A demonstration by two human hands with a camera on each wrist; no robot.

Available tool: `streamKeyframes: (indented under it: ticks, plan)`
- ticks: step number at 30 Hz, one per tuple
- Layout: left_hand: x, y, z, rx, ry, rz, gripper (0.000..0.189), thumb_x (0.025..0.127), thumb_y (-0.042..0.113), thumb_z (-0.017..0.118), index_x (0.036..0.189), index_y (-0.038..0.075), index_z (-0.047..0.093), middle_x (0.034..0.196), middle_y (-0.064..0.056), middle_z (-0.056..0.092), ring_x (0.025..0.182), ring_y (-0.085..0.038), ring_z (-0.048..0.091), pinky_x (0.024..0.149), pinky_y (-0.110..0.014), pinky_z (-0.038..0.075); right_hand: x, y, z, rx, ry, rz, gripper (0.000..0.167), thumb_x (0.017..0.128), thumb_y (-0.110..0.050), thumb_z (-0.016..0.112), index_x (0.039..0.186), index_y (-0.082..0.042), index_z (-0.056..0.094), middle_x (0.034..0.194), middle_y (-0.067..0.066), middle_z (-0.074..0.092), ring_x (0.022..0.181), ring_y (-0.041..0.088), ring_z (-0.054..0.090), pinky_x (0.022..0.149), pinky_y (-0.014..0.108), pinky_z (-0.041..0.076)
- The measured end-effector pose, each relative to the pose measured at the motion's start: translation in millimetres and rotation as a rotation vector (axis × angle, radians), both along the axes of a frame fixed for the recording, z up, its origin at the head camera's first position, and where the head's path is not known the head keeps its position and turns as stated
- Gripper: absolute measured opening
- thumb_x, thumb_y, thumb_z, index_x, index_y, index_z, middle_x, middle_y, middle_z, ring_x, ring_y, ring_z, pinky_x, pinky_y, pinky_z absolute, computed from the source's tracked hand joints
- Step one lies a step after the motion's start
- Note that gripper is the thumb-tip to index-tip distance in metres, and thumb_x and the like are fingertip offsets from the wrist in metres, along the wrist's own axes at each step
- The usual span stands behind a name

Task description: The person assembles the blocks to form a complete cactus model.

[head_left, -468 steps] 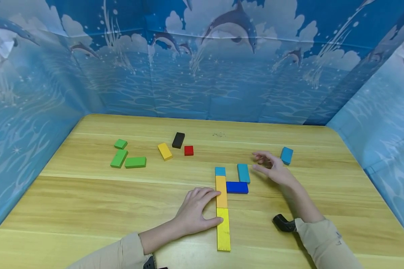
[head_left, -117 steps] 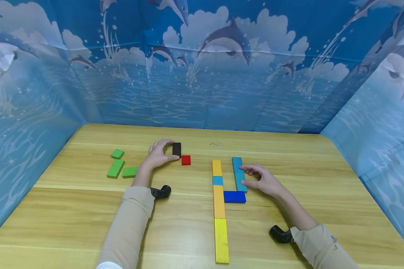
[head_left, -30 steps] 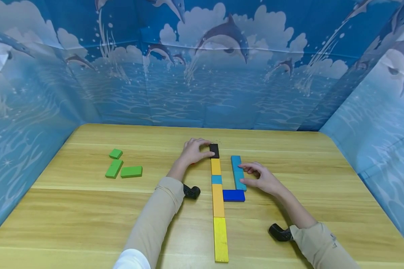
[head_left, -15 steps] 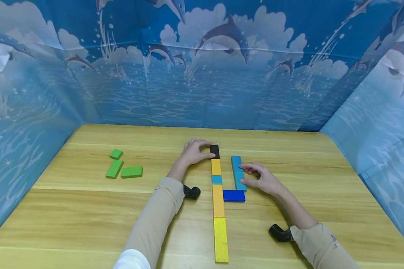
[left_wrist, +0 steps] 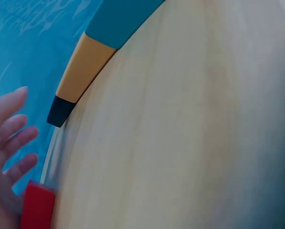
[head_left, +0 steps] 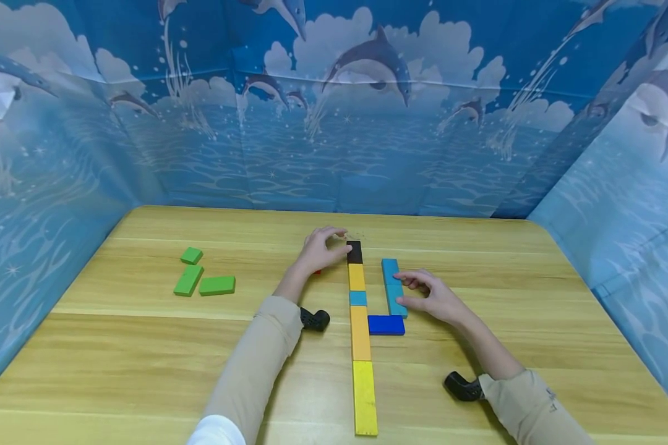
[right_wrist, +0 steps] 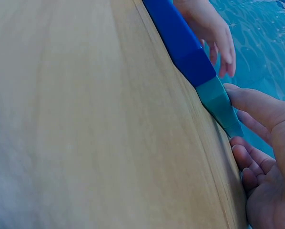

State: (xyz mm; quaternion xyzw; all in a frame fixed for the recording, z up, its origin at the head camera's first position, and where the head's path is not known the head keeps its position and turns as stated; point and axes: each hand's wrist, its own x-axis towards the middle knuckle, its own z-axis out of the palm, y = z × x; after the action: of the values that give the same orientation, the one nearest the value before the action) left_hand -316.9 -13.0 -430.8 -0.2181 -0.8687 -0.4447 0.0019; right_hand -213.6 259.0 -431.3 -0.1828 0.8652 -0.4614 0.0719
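Note:
Beside the far end of an upright column of blocks, my left hand [head_left: 318, 249] hovers with thumb and fingers apart. At the column's top lies a black block [head_left: 354, 253], just right of the left fingertips. Below it follow a yellow-orange block [head_left: 356, 277], a small light blue block [head_left: 358, 298], an orange block [head_left: 360, 334] and a long yellow block [head_left: 364, 398]. A dark blue block [head_left: 386, 325] juts right from the orange one. Two light blue blocks [head_left: 394, 292] rise end to end from it. My right hand [head_left: 433, 298] touches their right side with thumb and fingertips.
Three green blocks [head_left: 218, 285] lie on the left of the wooden table [head_left: 145, 364]. A red block [left_wrist: 37, 205] sits by my left hand, mostly hidden in the head view. A dolphin-print cloth [head_left: 289, 154] encloses the table's back and sides.
Over several seconds my left hand carried the black block rightward to the column's top. It has now let go and drawn slightly left. The right hand keeps its place at the light blue blocks.

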Motion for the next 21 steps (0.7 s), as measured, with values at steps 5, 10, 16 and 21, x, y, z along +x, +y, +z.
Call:
streamKeyframes:
  ticks: [5, 10, 16, 21]
  plan:
    - [2.5, -9.3, 1.6, 0.202, -0.031, 0.019, 0.037, 0.088, 0.022, 0.061, 0.121, 0.005, 0.058, 0.119, -0.007, 0.057, 0.109, -0.025, 0.047, 0.093, -0.043, 0.037, 0.3, -0.2, 0.6, 0.009, 0.000, -0.004, 0.046, 0.083, -0.019, 0.068, 0.126, -0.007, 0.053, 0.107, 0.011, 0.050, 0.094, 0.023, 0.042, 0.075, 0.024, 0.037]
    - [9.7, -29.6, 4.4, 0.220, -0.064, -0.011, 0.037, 0.088, 0.019, 0.061, 0.121, 0.002, 0.057, 0.121, -0.012, 0.056, 0.109, -0.030, 0.046, 0.094, -0.047, 0.036, 7.2, -6.8, 14.9, 0.019, 0.002, -0.007, 0.046, 0.083, -0.013, 0.067, 0.125, -0.001, 0.052, 0.107, 0.015, 0.050, 0.094, 0.028, 0.042, 0.074, 0.025, 0.037]
    - [20.0, -52.0, 3.3, 0.087, -0.083, -0.064, 0.039, 0.084, 0.015, 0.067, 0.119, 0.003, 0.057, 0.117, -0.011, 0.056, 0.104, -0.028, 0.048, 0.090, -0.044, 0.039, 15.6, -13.8, 31.5, 0.032, -0.009, -0.011, 0.045, 0.083, -0.008, 0.066, 0.125, 0.004, 0.051, 0.106, 0.020, 0.050, 0.094, 0.032, 0.042, 0.074, 0.026, 0.037]
    - [28.3, -64.5, -0.3, 0.007, -0.041, -0.096, 0.044, 0.078, 0.014, 0.072, 0.118, 0.001, 0.058, 0.114, -0.011, 0.057, 0.102, -0.026, 0.049, 0.091, -0.040, 0.040, 15.1, -13.9, 30.5, 0.034, -0.007, -0.014, 0.046, 0.083, -0.009, 0.066, 0.125, 0.003, 0.051, 0.107, 0.020, 0.050, 0.094, 0.031, 0.042, 0.074, 0.028, 0.037]
